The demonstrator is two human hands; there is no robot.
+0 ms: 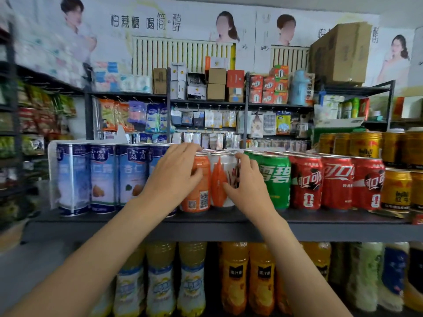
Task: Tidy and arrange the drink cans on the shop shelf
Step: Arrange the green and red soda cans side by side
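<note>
Hands grip mid-shelf [206,219] cans, left hand [176,177] curled on orange can [199,186], right hand [248,186] pinching white can [223,179] (rigid, likely slick, dentable; hold sidewalls).

Glossy metal drink cans [305,181] on a matt dark shelf [206,229].

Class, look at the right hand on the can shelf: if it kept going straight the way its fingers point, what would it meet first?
The right hand points up and leftward; its fingers already curl on the white-and-orange can. That can is what it meets first. Beyond it, probably more cans of the same row, though depth is unclear.
</note>
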